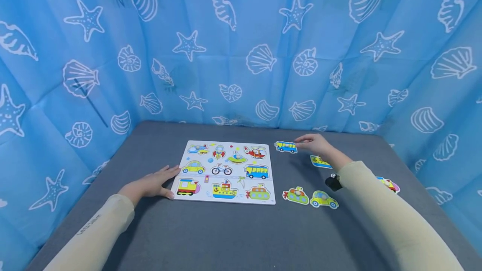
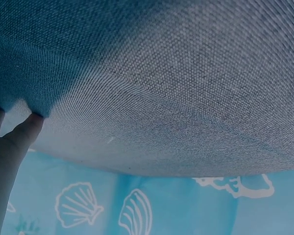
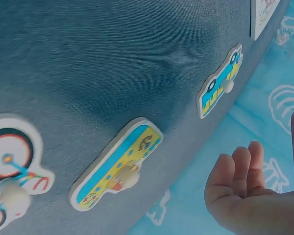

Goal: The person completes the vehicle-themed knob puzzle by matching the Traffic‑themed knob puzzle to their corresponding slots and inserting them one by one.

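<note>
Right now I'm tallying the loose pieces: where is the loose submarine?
In the head view, the loose submarine lies on the table just right of the puzzle board, by its near corner, with the loose yellow car close on its right.

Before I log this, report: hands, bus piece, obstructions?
Left hand open at left edge of puzzle board. Right hand open beside bus piece. No obstruction visible between piece and board.

Head view: bright, even light; soft shadows across grey woven-fabric tabletop [image 1: 211, 237]. Left-wrist view: dimmer, broad shadow upper left, bare left hand [image 2: 7, 152] dark. Right-wrist view: hazy, blue seashell-print curtain [image 3: 235, 125] soft-focused.
</note>
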Demonstrator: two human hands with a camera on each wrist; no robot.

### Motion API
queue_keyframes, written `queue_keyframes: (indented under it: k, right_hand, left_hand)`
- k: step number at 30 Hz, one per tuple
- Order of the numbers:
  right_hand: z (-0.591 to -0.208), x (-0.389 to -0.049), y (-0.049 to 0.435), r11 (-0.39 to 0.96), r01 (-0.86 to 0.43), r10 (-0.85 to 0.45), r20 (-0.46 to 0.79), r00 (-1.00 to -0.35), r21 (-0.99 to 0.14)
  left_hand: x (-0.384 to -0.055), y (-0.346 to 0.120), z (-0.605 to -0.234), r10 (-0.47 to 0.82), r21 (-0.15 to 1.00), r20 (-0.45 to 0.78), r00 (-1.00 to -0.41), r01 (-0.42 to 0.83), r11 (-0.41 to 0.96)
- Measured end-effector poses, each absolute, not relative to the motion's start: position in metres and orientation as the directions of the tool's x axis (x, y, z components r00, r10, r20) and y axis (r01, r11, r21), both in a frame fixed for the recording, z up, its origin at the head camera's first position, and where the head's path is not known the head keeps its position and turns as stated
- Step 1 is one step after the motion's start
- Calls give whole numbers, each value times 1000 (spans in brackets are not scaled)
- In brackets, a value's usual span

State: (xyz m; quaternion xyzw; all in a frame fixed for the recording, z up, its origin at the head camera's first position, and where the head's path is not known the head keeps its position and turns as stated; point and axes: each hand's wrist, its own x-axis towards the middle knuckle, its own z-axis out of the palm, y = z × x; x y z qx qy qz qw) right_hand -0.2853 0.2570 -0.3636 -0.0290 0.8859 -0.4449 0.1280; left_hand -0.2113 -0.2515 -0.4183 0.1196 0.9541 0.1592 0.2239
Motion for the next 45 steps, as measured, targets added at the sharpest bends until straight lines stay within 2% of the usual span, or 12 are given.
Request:
queue_keyframes:
  k: [11,22,36,45]
  right_hand:
    - [-365,-272,272,652,68,-208,-264,-942,-755]
    - [-371,-246,290,632,-40,-321,-214,-923,-774]
    - [-378,-227,302,601,-78,-365,-186,-912,-795]
    - [-382,-219,316,534,-105,-477,-197,-857,-839]
  left_hand:
    - [-211,-251,-416,310,363,-391,-867,165,917]
    - [-211,-249,-417,300,363,-406,-863,150,920]
    - [-210,-251,-414,319,384,-401,-859,159,910]
    - [-211,-251,-414,318,375,-400,-859,163,913]
